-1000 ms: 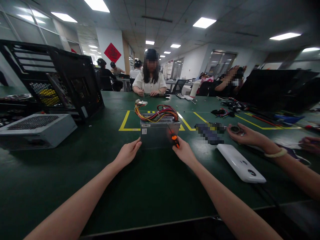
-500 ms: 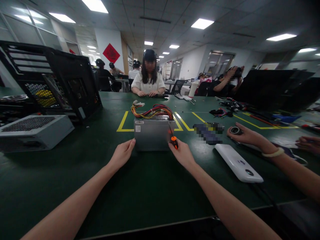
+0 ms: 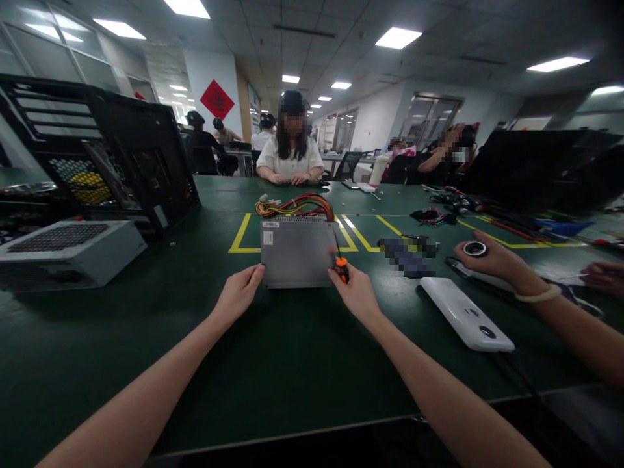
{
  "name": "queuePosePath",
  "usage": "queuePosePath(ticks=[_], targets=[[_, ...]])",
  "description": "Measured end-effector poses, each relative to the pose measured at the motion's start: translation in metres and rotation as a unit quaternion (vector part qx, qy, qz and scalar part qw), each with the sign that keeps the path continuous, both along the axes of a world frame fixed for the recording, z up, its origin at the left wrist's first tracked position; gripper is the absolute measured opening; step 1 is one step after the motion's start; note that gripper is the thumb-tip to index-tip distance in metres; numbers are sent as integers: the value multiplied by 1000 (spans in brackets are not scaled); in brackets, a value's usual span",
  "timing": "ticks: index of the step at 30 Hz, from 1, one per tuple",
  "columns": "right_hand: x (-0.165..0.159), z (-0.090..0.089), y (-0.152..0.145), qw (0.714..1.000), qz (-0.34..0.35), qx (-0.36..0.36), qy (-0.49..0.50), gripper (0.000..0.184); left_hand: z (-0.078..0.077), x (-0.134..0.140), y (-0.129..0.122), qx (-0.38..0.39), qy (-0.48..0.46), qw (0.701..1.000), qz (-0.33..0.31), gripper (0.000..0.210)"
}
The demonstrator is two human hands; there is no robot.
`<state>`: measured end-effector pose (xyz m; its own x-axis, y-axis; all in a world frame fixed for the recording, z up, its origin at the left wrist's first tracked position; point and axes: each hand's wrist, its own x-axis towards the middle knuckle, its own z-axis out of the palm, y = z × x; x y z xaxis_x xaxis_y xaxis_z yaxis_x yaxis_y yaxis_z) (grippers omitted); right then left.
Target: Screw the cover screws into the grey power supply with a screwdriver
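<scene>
Between my hands is a grey metal computer power supply [image 3: 298, 255], a bundle of coloured cables [image 3: 312, 203] lying along its far side. My left hand [image 3: 238, 292] grips its left edge, thumb along the near face. At the opposite edge, my right hand [image 3: 358, 296] is closed around a screwdriver [image 3: 342, 268] with an orange and black handle and also holds the casing. The screwdriver's shaft points up and away beside the case. Some fingers of both hands are hidden behind the power supply.
An open black computer case [image 3: 121, 156] and another power supply [image 3: 73, 253] stand at left. To the right lie a white device [image 3: 465, 315], a pixelated phone-like item [image 3: 404, 257] and cables [image 3: 431, 216]. A co-worker's hand [image 3: 497, 263] holds a round-ended object. Another person [image 3: 291, 153] sits opposite.
The power supply has tipped so that its broad near face shows more and its slotted top less. Both hands keep their grip. The whole view has shifted slightly.
</scene>
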<state>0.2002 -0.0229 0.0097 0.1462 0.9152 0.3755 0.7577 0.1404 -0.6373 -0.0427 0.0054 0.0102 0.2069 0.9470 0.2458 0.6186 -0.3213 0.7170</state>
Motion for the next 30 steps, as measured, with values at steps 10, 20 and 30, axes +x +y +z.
queuePosePath(ticks=[10, 20, 30], targets=[[0, -1, 4, 1000, -9, 11, 8, 28, -1, 2, 3, -7, -32, 999, 5, 51], [-1, -4, 14, 999, -2, 29, 35, 28, -6, 5, 14, 30, -48, 998, 28, 46], [-3, -16, 33, 994, 20, 29, 101, 43, -16, 9, 28, 71, -55, 994, 70, 46]])
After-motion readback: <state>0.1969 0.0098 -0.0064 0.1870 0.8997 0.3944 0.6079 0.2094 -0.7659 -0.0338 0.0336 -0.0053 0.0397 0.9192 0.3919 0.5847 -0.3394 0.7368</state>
